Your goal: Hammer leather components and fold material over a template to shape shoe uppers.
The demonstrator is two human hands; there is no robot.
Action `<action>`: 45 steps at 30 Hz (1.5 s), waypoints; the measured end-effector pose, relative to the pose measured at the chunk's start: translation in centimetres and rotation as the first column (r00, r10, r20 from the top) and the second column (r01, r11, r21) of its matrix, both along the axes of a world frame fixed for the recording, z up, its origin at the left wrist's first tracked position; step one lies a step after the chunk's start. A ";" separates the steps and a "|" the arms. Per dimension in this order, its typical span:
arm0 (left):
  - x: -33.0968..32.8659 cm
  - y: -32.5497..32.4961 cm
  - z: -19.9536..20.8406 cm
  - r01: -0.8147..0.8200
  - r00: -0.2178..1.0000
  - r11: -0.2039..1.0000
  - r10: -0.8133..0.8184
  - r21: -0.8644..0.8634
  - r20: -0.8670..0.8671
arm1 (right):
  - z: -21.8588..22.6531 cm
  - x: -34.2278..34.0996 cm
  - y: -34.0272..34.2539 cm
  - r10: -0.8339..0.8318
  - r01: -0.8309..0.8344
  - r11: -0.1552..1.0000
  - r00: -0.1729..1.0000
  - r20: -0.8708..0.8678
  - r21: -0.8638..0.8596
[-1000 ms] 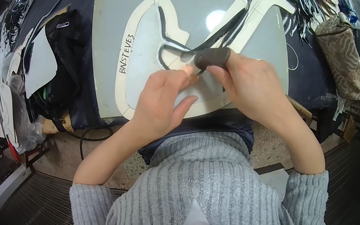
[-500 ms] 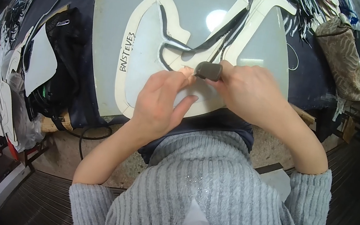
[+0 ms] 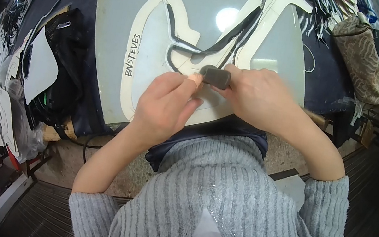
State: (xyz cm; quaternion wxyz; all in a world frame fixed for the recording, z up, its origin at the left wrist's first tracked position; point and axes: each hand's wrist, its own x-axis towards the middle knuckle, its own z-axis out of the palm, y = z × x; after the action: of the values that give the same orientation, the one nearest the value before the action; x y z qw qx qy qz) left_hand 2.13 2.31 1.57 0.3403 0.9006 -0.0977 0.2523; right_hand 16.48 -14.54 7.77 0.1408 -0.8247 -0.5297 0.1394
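My right hand (image 3: 258, 96) is closed round a small hammer (image 3: 217, 78), its dark, blunt head at my fingertips; the handle is hidden in my grip. Close to that head, my left hand (image 3: 162, 102) has its fingers bent together at the edge of a cream panel (image 3: 185, 60) with black edging. Those fingertips cover part of the panel edge. A cream, curved pattern piece (image 3: 137, 26) with black handwriting lies flat around the work, partly under my left hand. Black strips (image 3: 241, 26) run across the panel toward the far side.
A pale, smooth board (image 3: 106, 58) lies under the work. Left of it are a black bag (image 3: 65, 52) and a light cut piece (image 3: 43, 71). On the right rest a patterned pouch (image 3: 362, 60) and a thin loop of cord (image 3: 310, 58); bundled strips (image 3: 318, 15) lie beyond.
My left hand has shifted slightly left, its thumb drawn closer to the fingers. The hammer has tilted and moved a little left with my right hand.
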 end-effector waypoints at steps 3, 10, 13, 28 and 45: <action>-0.2 0.2 -0.2 0.001 1.000 1.000 -0.001 0.030 -0.011 | 0.2 0.1 0.3 0.029 -0.033 0.993 0.999 -0.039 -0.113; -0.3 -0.1 0.2 -0.125 0.985 0.960 0.090 -0.250 -0.146 | 0.1 -0.3 0.3 -0.019 0.008 0.995 0.994 -0.109 -0.103; -0.3 1.0 0.6 -0.043 0.992 0.998 0.036 -0.052 -0.118 | 0.0 -0.2 0.2 -0.005 -0.008 0.993 0.994 -0.113 -0.118; -0.2 1.3 -0.4 0.008 0.998 0.995 -0.015 0.104 0.067 | 0.1 -0.6 1.1 -0.010 0.006 0.999 0.992 -0.130 -0.038; -0.3 3.8 1.2 0.052 0.974 0.996 -0.066 -0.069 -0.217 | -0.3 -0.7 1.0 0.021 -0.031 0.994 0.995 -0.095 -0.107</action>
State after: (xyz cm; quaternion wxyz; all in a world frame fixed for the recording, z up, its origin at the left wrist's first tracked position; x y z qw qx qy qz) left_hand 1.84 6.08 2.80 0.3846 0.9084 -0.0780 0.1440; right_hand 15.78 -13.50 7.44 0.1187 -0.8166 -0.5250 0.2082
